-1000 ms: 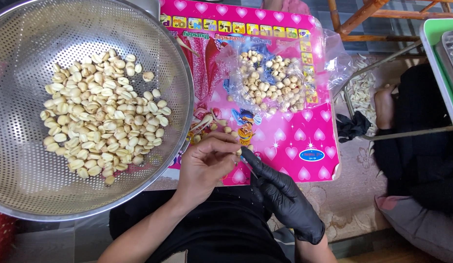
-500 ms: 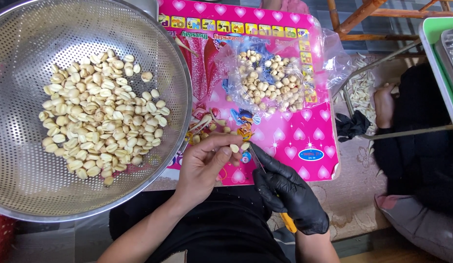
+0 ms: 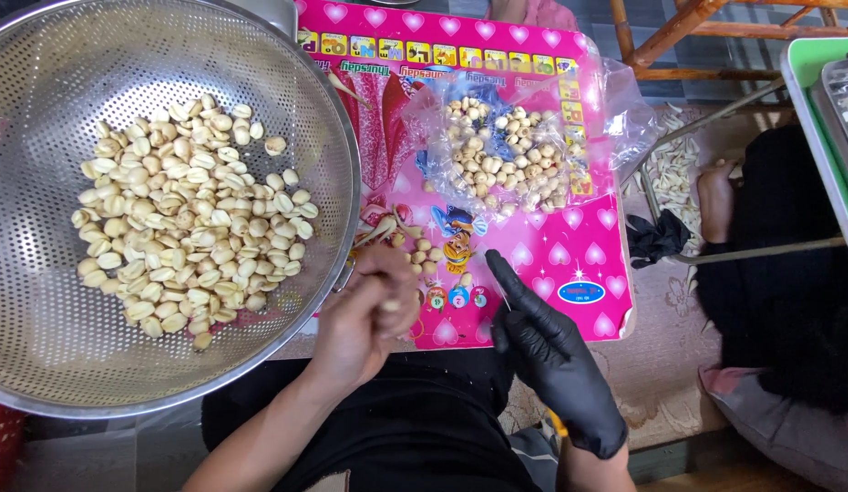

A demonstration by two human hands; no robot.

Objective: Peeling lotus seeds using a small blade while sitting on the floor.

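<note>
My bare left hand (image 3: 364, 319) is at the rim of a big perforated metal colander (image 3: 41, 346), fingers closed on one pale seed (image 3: 388, 305). The colander holds a heap of peeled pale seeds (image 3: 187, 228). My right hand (image 3: 547, 351), in a black glove, lies just right of the left hand with its forefinger stretched out over the pink board (image 3: 570, 264). It grips a small tool whose yellow handle end (image 3: 557, 425) shows under the wrist. A few loose seeds (image 3: 419, 251) lie on the board beside my left hand.
A clear plastic bag of round seeds (image 3: 506, 155) lies open on the pink board. To the right another person in black (image 3: 788, 282) sits by a wire-framed heap of pale peelings (image 3: 672, 173). A green tray (image 3: 811, 118) is at the right edge.
My hands were pressed together over a seed; now they have parted. The left hand has shifted slightly toward the colander and the gloved hand has drawn off to the right.
</note>
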